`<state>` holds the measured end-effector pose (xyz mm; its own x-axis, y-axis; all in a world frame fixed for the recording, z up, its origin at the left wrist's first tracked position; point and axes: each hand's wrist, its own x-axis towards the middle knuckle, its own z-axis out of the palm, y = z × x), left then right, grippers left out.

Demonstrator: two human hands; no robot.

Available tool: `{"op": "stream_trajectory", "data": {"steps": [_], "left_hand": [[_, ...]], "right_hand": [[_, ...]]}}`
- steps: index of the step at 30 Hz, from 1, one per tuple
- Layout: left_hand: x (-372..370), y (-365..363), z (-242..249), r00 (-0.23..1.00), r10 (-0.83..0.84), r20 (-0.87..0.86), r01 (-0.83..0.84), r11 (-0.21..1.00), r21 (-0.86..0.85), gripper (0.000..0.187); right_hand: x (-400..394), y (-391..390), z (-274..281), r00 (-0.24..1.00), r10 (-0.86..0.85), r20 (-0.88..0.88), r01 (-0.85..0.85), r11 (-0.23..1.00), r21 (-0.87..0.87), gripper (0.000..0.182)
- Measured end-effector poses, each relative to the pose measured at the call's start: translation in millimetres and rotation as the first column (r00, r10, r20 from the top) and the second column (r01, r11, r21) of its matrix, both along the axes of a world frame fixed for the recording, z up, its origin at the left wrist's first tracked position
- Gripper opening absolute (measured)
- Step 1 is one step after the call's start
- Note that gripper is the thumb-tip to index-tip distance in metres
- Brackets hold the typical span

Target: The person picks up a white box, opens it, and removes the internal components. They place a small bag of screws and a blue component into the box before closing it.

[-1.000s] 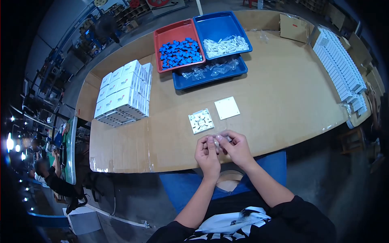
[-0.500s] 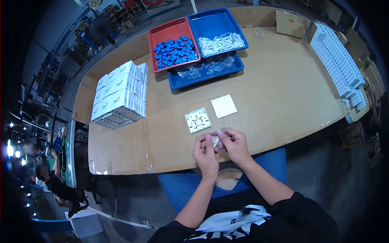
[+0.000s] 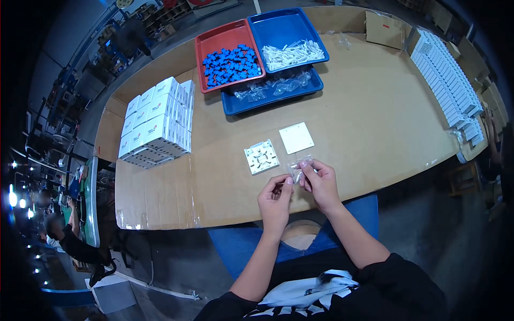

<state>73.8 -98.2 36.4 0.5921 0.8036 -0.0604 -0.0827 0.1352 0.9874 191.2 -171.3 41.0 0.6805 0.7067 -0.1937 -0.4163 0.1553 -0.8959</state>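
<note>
A small clear plastic bag (image 3: 297, 172) is pinched between my two hands near the table's front edge. My left hand (image 3: 276, 199) grips its left side, fingers closed. On the bag's upper right, the thumb and fingers of my right hand (image 3: 319, 184) are closed. Small pale pieces seem to be inside, too small to make out. Just beyond my hands lies an open white square housing (image 3: 262, 157) with its inner parts showing. A flat white square plate (image 3: 296, 138) rests to the right of it.
A red tray (image 3: 222, 37) of blue pieces and a blue tray (image 3: 284, 27) of white pieces sit above a lower blue tray (image 3: 273, 103) of clear bags. White boxes (image 3: 152, 128) are stacked left, white units (image 3: 444, 80) right. Another person (image 3: 80, 243) is far left.
My hands have moved apart slightly, my right hand up and to the right. More of the clear bag now shows between them.
</note>
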Motion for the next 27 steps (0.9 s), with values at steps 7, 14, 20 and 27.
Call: {"op": "stream_trajectory", "data": {"steps": [7, 14, 20, 27], "left_hand": [[-3, 5, -1, 0.99, 0.135, -0.035, -0.136, 0.99, -0.032, 0.014], [-1, 3, -2, 0.988, 0.148, -0.038, -0.141, 0.98, 0.142, 0.01], [-3, 7, -4, 0.997, 0.059, -0.039, -0.045, 0.954, 0.296, 0.013], [-2, 8, -1, 0.997, 0.057, -0.055, -0.035, 0.943, 0.33, 0.013]], "right_hand": [[-7, 4, 9, 0.843, -0.31, 0.44, 0.339, 0.941, 0.014, 0.013], [-19, 3, 10, 0.789, -0.017, 0.614, 0.043, 0.999, -0.028, 0.016], [-14, 0, -7, 0.942, 0.078, 0.328, -0.073, 0.997, -0.028, 0.016], [-9, -2, -8, 0.926, 0.107, 0.363, -0.091, 0.994, -0.06, 0.017]]}}
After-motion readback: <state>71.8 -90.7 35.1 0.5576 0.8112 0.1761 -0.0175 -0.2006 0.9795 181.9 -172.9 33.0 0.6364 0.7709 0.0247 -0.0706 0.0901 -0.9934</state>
